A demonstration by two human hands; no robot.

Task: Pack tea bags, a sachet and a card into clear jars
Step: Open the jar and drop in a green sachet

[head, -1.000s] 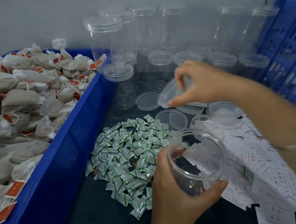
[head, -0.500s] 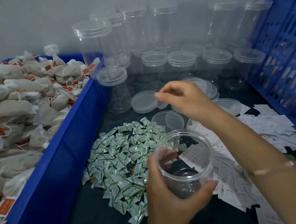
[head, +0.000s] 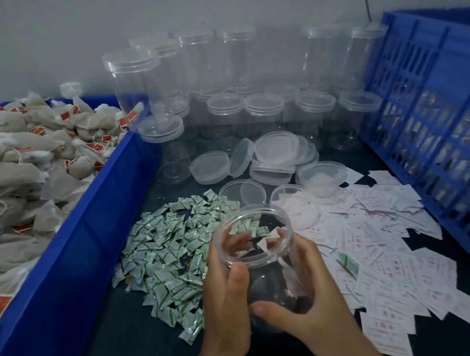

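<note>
I hold an open clear jar (head: 261,253), lid off and tilted toward me, low in the middle of the view. My left hand (head: 225,298) wraps its left side, and my right hand (head: 312,294) grips its right side with the thumb across the front. Green-and-white sachets (head: 166,255) lie heaped on the dark table just left of the jar. White cards with red print (head: 384,247) spread out to its right. Tea bags with red tags (head: 12,168) fill a blue bin (head: 66,264) on the left.
Several lidded clear jars (head: 262,106) stand at the back against the wall. Loose lids (head: 275,149) lie in front of them. A blue slatted crate (head: 446,131) leans at the right. One stray sachet (head: 348,263) lies on the cards.
My right hand put the lid down among the loose lids, then came back and took hold of the jar's right side. The jar now sits lower and closer in both hands.
</note>
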